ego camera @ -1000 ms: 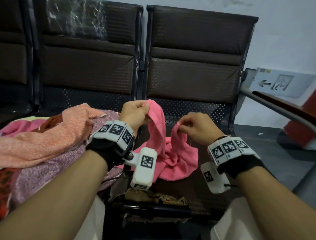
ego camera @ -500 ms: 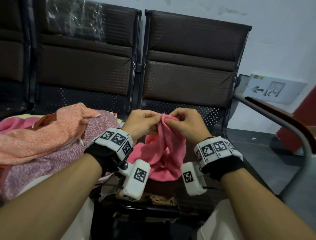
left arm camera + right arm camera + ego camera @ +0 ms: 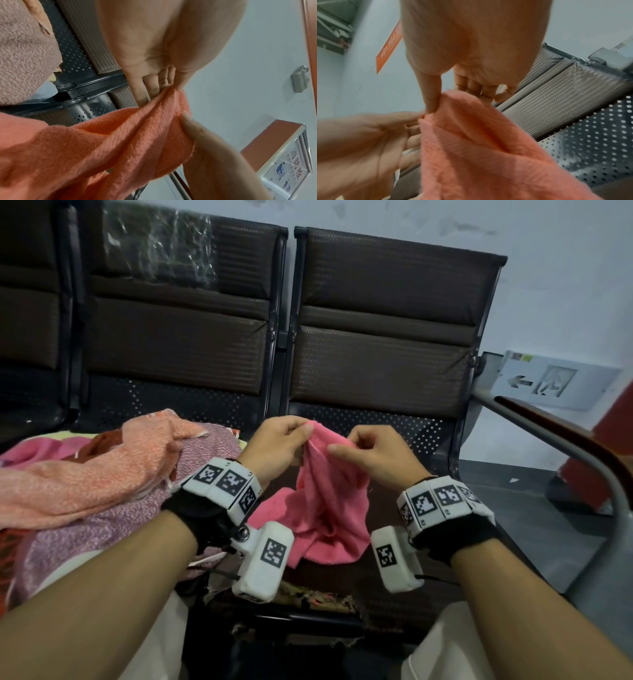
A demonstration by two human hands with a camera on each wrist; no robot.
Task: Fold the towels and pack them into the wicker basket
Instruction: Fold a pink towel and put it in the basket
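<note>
A: Left hand (image 3: 279, 445)?
B: Fingers curled, thumb and fingertips pinched on the top edge of the pink towel (image 3: 325, 508). Held up above the dark seat (image 3: 387, 577), close in front of the body.

A: Right hand (image 3: 371, 455)?
B: Also closed on the pink towel, just beside the left. Thumb (image 3: 430, 94) pressed against the gathered edge in the right wrist view, other fingers curled behind the cloth. Both grips tight on fabric, hands nearly touching.

A: Towel's lie?
B: Bunched at the top between the two hands, hanging in loose folds, lower part resting on the seat between the wrist cameras. Unfolded, creased lengthwise. Looks more orange in both wrist views.

A: Other cloth?
B: Heap on the neighbouring seat to the left: orange speckled towel (image 3: 85, 474) on top, mauve speckled towel (image 3: 113, 518) beneath it, more pink behind. Well apart from the held one.

A: Basket?
B: Cannot tell; only a woven-looking edge (image 3: 318, 599) low under the seat front.

A: Surroundings?
B: Row of brown chair backs (image 3: 387, 337), white wall, arrow sign (image 3: 548, 381) at right.
</note>
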